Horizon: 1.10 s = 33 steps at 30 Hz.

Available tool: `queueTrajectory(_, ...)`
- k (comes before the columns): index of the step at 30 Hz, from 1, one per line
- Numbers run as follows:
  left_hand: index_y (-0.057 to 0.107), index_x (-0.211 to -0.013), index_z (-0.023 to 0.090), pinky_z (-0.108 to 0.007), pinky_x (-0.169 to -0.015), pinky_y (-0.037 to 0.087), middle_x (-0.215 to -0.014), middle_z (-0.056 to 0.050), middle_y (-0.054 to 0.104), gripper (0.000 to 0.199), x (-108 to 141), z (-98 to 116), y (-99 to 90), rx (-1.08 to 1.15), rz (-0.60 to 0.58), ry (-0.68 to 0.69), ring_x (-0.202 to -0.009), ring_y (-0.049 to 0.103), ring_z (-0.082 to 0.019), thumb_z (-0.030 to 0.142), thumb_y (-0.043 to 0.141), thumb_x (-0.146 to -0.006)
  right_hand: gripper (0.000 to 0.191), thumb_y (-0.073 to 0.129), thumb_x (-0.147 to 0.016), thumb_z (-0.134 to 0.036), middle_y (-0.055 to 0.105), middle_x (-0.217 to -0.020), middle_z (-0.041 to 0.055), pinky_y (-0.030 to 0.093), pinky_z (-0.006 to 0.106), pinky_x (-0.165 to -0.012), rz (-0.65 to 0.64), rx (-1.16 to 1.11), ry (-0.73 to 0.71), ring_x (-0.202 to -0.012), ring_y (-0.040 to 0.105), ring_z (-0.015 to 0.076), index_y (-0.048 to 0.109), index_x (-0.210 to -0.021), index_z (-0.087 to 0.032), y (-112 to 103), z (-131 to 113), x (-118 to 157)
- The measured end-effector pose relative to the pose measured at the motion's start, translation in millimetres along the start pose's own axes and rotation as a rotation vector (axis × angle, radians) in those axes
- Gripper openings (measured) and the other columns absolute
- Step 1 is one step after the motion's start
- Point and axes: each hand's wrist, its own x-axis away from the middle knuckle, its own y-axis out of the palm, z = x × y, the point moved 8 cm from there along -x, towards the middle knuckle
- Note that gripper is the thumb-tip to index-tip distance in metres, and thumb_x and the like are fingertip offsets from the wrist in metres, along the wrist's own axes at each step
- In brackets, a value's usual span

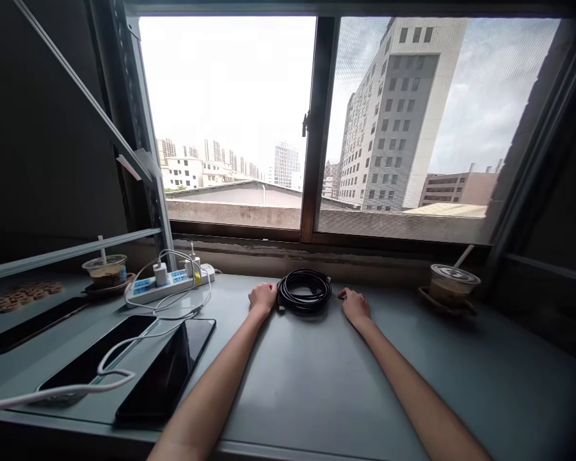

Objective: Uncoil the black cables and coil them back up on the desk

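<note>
A coil of black cable (304, 292) lies on the grey-blue table, with connector ends showing at its upper right and lower left. Resting against or right beside the coil's left side is my left hand (263, 298), curled into a loose fist. Whether it touches the cable is hard to make out. My right hand (356, 305) rests on the table to the right of the coil, a small gap away from it. Its fingers are curled inward, and nothing shows in them.
Left of my arm lie a black tablet (166, 371), a second dark device (98, 352) and a white cable (110, 365). Behind them stands a power strip (173, 285) with chargers. Lidded drink cups stand at left (106, 269) and right (454, 285), before the window.
</note>
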Motion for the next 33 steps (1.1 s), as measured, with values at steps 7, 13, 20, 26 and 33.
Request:
queueTrajectory(7,0.071,-0.089,0.021,-0.028,-0.068,0.041,-0.095,-0.009,0.070,0.040,-0.7,-0.4,1.5,0.012,-0.015,0.006,-0.089,0.063,-0.023,0.033,0.033,-0.085,0.034,0.036,-0.083,-0.008,0.063,-0.107,0.0044,0.037,0.029,-0.081,-0.003,0.010,0.009,-0.102,0.052,0.0210,0.063,-0.098,-0.022,-1.3,0.0,0.6)
queueTrajectory(13,0.071,-0.089,0.020,-0.027,-0.068,0.041,-0.096,-0.010,0.070,0.040,0.6,-0.1,-0.1,0.005,-0.010,0.007,-0.090,0.063,-0.023,0.033,0.033,-0.085,0.034,0.036,-0.083,-0.008,0.063,-0.107,0.0045,0.036,0.028,-0.081,0.001,0.011,0.004,-0.101,0.053,0.0205,0.063,-0.098,-0.022,-0.5,0.1,0.0)
queueTrajectory(20,0.071,-0.090,0.019,-0.028,-0.067,0.041,-0.096,-0.011,0.070,0.041,1.3,0.2,-1.8,-0.008,0.001,0.009,-0.090,0.063,-0.024,0.033,0.032,-0.087,0.034,0.036,-0.083,-0.008,0.063,-0.106,0.0051,0.037,0.028,-0.081,0.008,-0.002,-0.002,-0.100,0.053,0.0203,0.064,-0.098,-0.021,0.7,0.3,-1.2)
queueTrajectory(26,0.071,-0.088,0.019,-0.028,-0.067,0.041,-0.096,-0.011,0.070,0.041,0.4,-0.5,0.7,-0.005,0.000,0.010,-0.089,0.064,-0.024,0.032,0.032,-0.086,0.034,0.036,-0.083,-0.008,0.063,-0.105,0.0059,0.036,0.030,-0.082,-0.002,0.001,-0.007,-0.102,0.052,0.0216,0.063,-0.098,-0.021,1.4,0.6,-1.3)
queueTrajectory(33,0.071,-0.088,0.019,-0.029,-0.067,0.042,-0.095,-0.011,0.070,0.041,0.6,-0.8,1.1,0.001,-0.005,0.015,-0.088,0.064,-0.024,0.032,0.032,-0.086,0.035,0.036,-0.083,-0.006,0.062,-0.106,0.0065,0.036,0.031,-0.082,0.001,0.003,-0.007,-0.102,0.052,0.0223,0.063,-0.099,-0.020,0.6,-0.8,-0.2)
